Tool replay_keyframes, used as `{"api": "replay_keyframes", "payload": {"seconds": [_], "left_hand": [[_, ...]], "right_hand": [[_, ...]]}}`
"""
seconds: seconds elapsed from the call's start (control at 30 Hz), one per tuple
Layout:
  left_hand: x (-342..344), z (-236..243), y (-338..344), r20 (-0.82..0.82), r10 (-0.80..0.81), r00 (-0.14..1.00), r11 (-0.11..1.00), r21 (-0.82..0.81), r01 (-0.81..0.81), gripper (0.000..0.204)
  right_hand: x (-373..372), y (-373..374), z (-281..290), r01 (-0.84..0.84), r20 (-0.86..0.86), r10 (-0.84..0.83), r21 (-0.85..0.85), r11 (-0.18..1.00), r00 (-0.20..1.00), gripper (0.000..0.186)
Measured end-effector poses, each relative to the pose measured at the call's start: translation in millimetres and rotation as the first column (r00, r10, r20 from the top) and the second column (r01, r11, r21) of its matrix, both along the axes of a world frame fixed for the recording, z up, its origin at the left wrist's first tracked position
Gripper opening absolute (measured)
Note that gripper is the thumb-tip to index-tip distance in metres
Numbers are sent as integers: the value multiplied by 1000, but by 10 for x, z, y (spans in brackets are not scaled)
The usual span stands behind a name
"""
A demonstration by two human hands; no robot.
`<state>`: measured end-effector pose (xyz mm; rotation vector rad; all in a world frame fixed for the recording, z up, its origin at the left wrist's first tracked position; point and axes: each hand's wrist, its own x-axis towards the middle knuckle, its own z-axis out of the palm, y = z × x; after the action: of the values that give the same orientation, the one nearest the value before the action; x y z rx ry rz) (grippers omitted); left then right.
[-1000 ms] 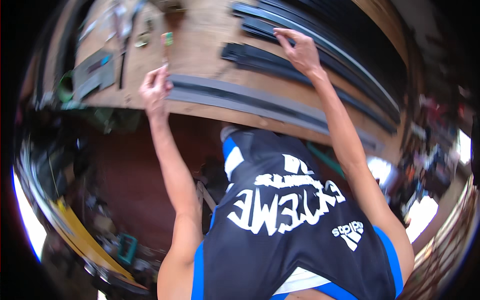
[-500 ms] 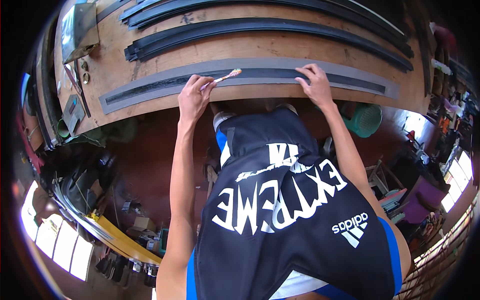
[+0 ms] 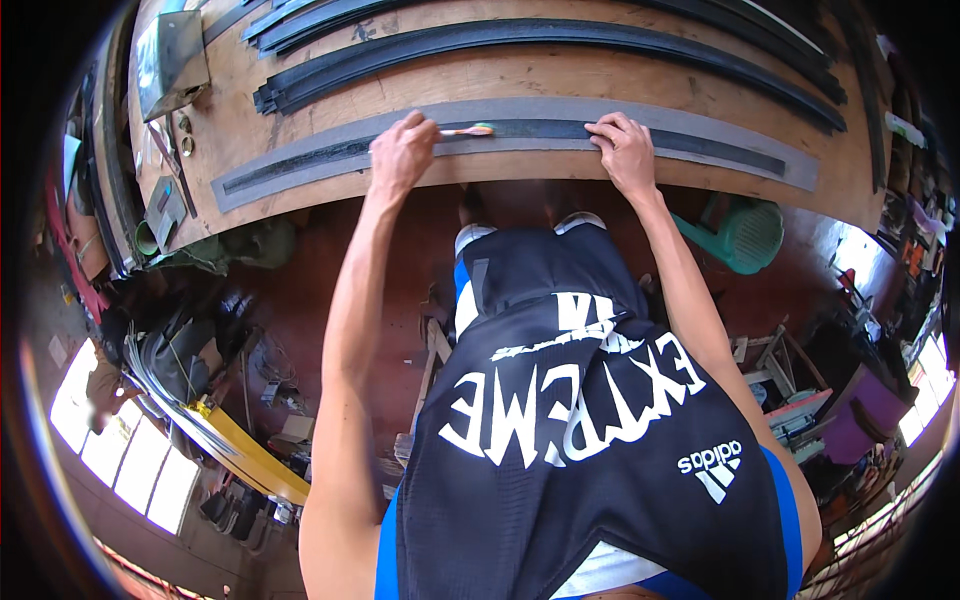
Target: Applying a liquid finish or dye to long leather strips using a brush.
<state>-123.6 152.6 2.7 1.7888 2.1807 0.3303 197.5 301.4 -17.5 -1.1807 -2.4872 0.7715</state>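
Note:
A long black strip (image 3: 550, 129) lies lengthwise on a wider grey strip (image 3: 520, 109) along the near side of the wooden workbench (image 3: 225, 112). My left hand (image 3: 404, 155) is closed around the handle of a toothbrush (image 3: 466, 131). Its bristle head points right and rests over the black strip, where contact is hard to make out. Farther right, my right hand (image 3: 625, 152) has its thumb and fingertips drawn together at the black strip. The strip's left part looks darker and wetter than its right.
Bundles of black strips (image 3: 540, 38) lie across the far side of the bench. A bent metal sheet (image 3: 170, 62) stands at the far left. A green plastic basket (image 3: 748, 238) sits below the bench's right edge. A yellow beam (image 3: 250, 455) is at lower left.
The toothbrush has swung from an upward tilt down along the strip, with my left hand turned over it. My right hand's fingertips have closed together. The whole view has shifted slightly.

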Motion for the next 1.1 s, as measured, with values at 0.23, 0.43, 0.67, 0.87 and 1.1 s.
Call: {"api": "replay_keyframes", "payload": {"seconds": [0.23,0.43,0.67,0.87,1.1], "left_hand": [[-399,364,-305,-61,86,994,993,-79,-91,4],[538,39,85,98,11,995,998,67,-17,3],[-201,154,-411,-72,188,980,979,-68,-193,7],[-75,281,-376,42,209,977,977,23,-210,5],[421,-38,-119,41,171,984,979,105,-175,6]], "right_hand": [[-80,-35,35,29,35,-29,6,1000,999,14],[-113,-21,43,36,73,-36,12,999,997,14],[-97,-2,51,42,53,-40,-34,999,998,13],[-95,13,56,50,53,-47,-58,997,997,13],[-95,24,90,57,111,-47,-90,994,993,15]]}}
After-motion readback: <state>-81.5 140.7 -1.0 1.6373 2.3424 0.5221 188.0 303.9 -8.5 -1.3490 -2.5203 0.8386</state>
